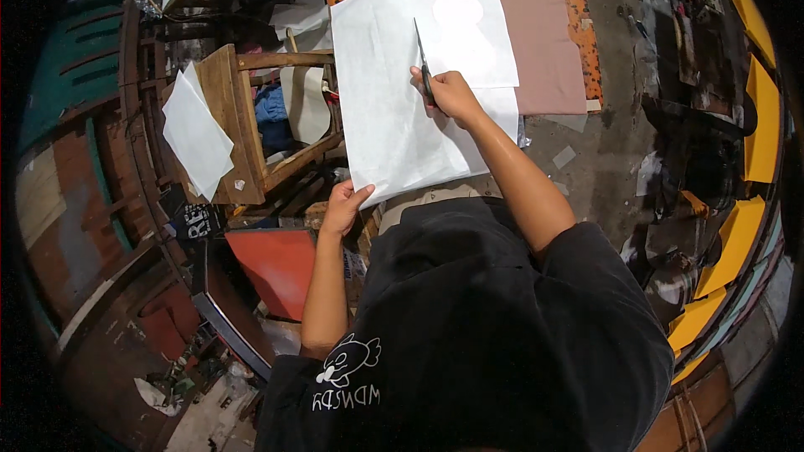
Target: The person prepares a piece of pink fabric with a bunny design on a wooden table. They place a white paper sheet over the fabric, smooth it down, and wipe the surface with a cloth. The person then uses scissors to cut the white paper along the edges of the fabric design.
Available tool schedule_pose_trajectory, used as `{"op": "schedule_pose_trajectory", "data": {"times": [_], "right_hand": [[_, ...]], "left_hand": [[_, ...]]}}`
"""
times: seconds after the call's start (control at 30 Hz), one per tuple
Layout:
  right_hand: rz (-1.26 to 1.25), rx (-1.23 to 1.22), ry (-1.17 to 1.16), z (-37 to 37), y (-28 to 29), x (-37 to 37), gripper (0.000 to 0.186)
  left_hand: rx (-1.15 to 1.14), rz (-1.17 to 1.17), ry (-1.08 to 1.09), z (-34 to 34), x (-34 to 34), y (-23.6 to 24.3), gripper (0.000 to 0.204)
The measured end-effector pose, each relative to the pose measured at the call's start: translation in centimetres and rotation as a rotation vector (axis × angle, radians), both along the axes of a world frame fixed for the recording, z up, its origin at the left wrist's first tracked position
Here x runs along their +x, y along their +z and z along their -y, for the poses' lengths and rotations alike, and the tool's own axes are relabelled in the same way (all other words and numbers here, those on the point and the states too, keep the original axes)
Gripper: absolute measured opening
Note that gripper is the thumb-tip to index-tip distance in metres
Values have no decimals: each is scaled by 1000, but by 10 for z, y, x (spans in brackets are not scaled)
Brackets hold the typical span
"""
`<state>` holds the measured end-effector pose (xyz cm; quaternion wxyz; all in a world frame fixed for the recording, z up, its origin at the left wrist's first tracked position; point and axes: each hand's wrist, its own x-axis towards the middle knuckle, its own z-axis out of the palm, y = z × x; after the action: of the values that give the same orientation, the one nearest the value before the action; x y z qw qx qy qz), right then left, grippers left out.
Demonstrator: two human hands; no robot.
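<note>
A large white sheet (381,117), of paper or thin cloth, lies across the work surface in front of me. My left hand (342,207) pinches its near left corner between thumb and fingers. In my right hand (452,99) is a pair of scissors (425,75) with dark handles, the blades pointing away from me over the sheet. Whether the blades are parted cannot be made out. To the right of the blades, a pale bunny-shaped piece (459,12) with pinkish ears lies on the sheet's far right part. A straight edge crosses the sheet just below it.
Dusty pink cloth (548,42) covers an orange, worn board (589,50) beneath the sheet. On the left stands a wooden stool or frame (243,130) with loose white papers (198,134) on it. A red panel (272,268) leans near my left forearm. Yellow panels (760,121) line the right.
</note>
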<state>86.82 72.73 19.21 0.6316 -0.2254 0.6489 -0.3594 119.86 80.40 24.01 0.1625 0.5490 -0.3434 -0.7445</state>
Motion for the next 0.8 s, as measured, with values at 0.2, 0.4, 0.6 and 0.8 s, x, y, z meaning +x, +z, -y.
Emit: {"op": "schedule_pose_trajectory", "data": {"times": [0.2,0.4,0.6,0.8], "right_hand": [[-18,12,36,1,2,-5,62],[-17,21,49,4,-5,-10,66],[13,3,42,12,5,-14,67],[8,-12,50,9,-5,-14,65]], "left_hand": [[10,-5,-14,-2,3,-2,26],[16,4,-31,-4,5,-4,25],[-7,16,-11,-5,3,-4,24],[-6,54,-3,-7,0,-3,25]]}}
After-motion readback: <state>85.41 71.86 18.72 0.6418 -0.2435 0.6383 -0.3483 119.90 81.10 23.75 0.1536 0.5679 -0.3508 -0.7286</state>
